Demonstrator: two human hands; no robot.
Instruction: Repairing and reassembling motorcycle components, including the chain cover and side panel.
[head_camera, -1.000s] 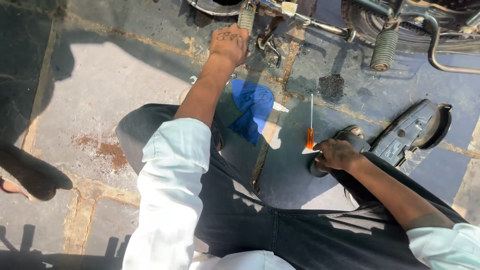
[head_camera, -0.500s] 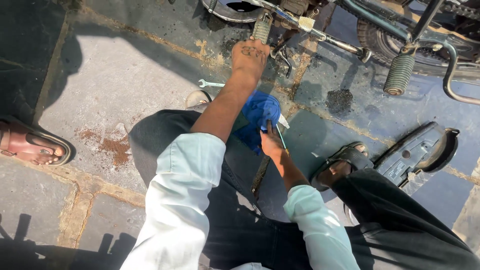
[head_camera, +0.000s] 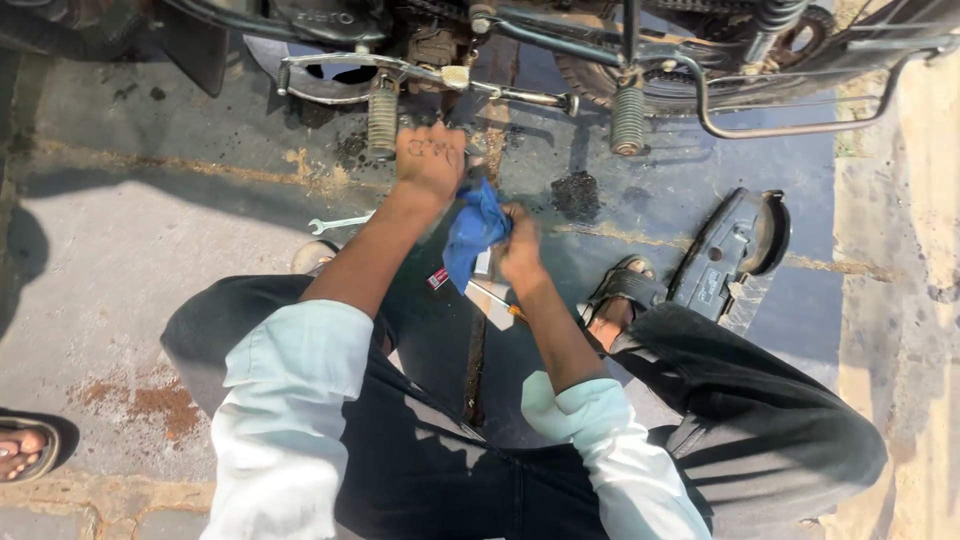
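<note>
So the person is squatting on the stained concrete floor (head_camera: 120, 260) right beside the underside of a motorcycle (head_camera: 600, 40), knees wide, which puts both arms straight in front of the low frame. The left hand (head_camera: 432, 158) is stretched forward with its back up, fingers curled down over something at the top of a crumpled blue cloth rag (head_camera: 474, 228); whether it's gripping a part of the bike or only the rag's upper end, I can't tell, since the fingers are hidden under the hand. The right hand (head_camera: 520, 245) is closed around the rag's lower right side, fingers bunched together, so the rag sits between the two hands, just below the ribbed rubber footpeg (head_camera: 384, 118) and the chrome brake lever (head_camera: 340, 72). Looks like a two-handed hold so the cloth stays wadded against the work spot. A small silver open-ended spanner (head_camera: 340, 223) lies on the floor to the left of the forearm, within easy reach, and an orange-handled screwdriver (head_camera: 500, 302) pokes out under the right wrist. A grey metal side cover (head_camera: 735, 250) lies flat by the right sandalled foot (head_camera: 622, 300), parked out of the way. Someone else's sandalled foot (head_camera: 25, 452) shows at the far left edge.
</note>
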